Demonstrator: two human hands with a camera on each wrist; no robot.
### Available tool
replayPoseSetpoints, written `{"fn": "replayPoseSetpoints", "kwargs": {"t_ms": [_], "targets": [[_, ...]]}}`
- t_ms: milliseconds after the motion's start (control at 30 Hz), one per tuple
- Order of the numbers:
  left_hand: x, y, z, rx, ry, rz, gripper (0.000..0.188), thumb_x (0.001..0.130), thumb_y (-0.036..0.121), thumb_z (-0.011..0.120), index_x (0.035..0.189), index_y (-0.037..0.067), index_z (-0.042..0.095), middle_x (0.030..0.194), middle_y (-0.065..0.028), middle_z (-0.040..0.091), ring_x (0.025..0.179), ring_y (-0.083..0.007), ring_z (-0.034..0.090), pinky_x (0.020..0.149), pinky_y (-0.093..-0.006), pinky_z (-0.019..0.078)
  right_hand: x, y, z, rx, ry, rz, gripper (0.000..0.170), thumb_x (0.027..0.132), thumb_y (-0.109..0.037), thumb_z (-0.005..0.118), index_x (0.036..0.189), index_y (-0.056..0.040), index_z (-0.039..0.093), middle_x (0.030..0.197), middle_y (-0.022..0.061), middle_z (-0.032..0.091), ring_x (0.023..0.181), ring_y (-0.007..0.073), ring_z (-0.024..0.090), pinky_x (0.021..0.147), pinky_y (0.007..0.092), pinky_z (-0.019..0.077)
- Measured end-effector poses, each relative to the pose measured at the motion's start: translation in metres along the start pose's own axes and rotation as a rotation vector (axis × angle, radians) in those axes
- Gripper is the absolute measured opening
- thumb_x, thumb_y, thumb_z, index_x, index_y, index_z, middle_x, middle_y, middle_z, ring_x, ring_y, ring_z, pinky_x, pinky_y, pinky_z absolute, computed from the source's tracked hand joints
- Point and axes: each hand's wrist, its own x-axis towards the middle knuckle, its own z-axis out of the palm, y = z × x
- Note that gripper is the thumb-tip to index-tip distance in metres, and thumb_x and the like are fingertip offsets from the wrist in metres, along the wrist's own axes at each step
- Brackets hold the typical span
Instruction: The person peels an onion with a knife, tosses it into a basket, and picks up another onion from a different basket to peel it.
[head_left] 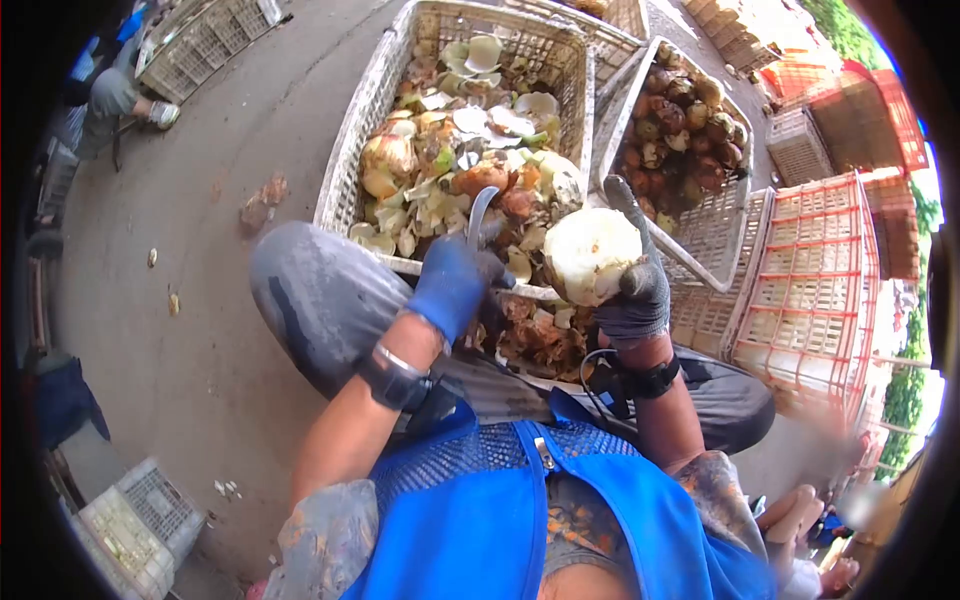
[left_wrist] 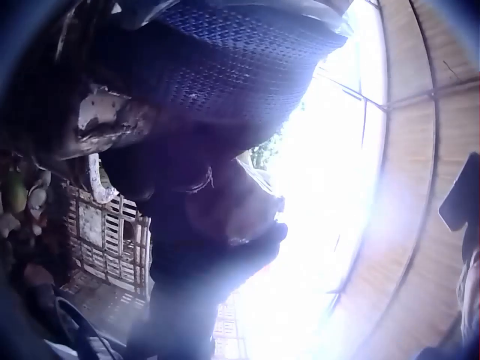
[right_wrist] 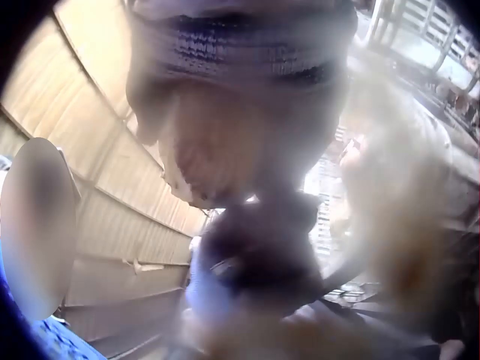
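Head view: from the wearer's head, forward and steeply down over the blue vest; medium range, wide, dark curved border.
Left wrist view: from the left hand's wrist; very near; slatted crate low left, roof panels right.
Right wrist view: from the right hand's wrist; very near, blurred.
Peeled bulb: shared by head and right wrist views.
Roof panels: shared by wrist views.
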Motion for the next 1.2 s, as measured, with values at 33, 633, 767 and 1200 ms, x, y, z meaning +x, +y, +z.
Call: {"fn": "replayPoseSetpoints", "kwargs": {"t_ms": [33,633,767,1200], "targets": [[-0.009,0.006,0.003,0.013,-0.025,0.009,0.034,0.083,0.005,0.064,0.114,-0.008,0.07,0.074,-0.014,0.071,0.055,-0.0195,0.068,0.053,-0.0318,0.0554,0.002,-0.002,-0.001,0.001,0.014,-0.026,0.127,0.055,-0.039,0.098,0.158,-0.0017,0.035,0.142,0.0124,0.056,0.125,0.0245,0.059,0.107,0.0398,0.049],[-0.047,0.033,0.024,0.479,-0.083,0.52,0.059,0.081,0.003,0.074,0.139,0.007,0.064,0.08,-0.0138,0.074,0.069,-0.0202,0.074,0.064,-0.0351,0.0564,0.003,-0.012,-0.002,-0.291,0.049,-0.178,0.126,0.047,-0.031,0.1,0.154,0.001,0.042,0.148,0.012,0.054,0.135,0.0234,0.052,0.117,0.0372,0.0388],[-0.06,0.054,0.007,0.944,0.004,0.957,0.063,0.076,-0.004,0.064,0.138,0.009,0.066,0.089,-0.0203,0.074,0.066,-0.0291,0.071,0.062,-0.0365,0.056,-0.007,-0.024,-0.015,-0.51,0.004,-0.189,0.123,0.047,-0.026,0.097,0.154,0.0002,0.043,0.155,0.0124,0.05,0.141,0.0243,0.048,0.119,0.0383,0.0352],[-0.063,0.076,-0.004,1.252,-0.272,1.067,0.056,0.081,0.008,0.07,0.137,0.01,0.066,0.07,-0.0139,0.067,0.058,-0.0314,0.067,0.055,-0.0423,0.0531,-0.017,-0.031,-0.022,-0.69,-0.07,-0.164,0.118,0.049,-0.021,0.098,0.152,-0.0013,0.045,0.147,0.0109,0.057,0.133,0.0218,0.054,0.115,0.0375,0.041]]}}
